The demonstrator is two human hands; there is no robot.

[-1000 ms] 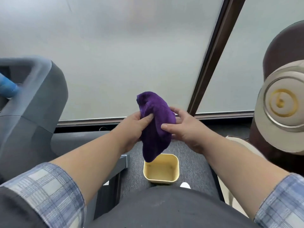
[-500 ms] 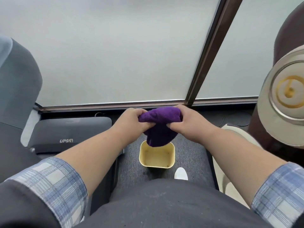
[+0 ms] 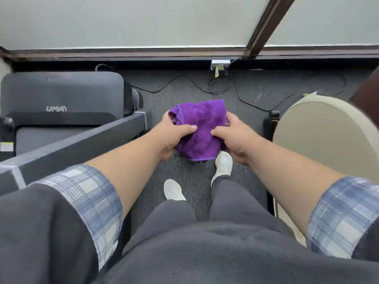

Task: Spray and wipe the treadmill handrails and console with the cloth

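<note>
In the head view, a soft purple microfibre cloth (image 3: 200, 128) is held up between both hands above the dark grey carpeted floor (image 3: 184, 89), apparently so that it can be gathered or refolded into a pad before wiping. The left hand (image 3: 174, 134) pinches the cloth's left edge, thumb on top and fingers curled underneath; the right hand (image 3: 231, 138) grips the right edge likewise. The fingers beneath the fabric are hidden. To the left of the left fingers, a dark grey treadmill handrail (image 3: 82, 144) runs diagonally, with the treadmill's motor cover (image 3: 61, 95) beyond. The console and any spray bottle are not visible. A beige rounded object (image 3: 328, 136) right of the right fingers cannot be identified.
</note>
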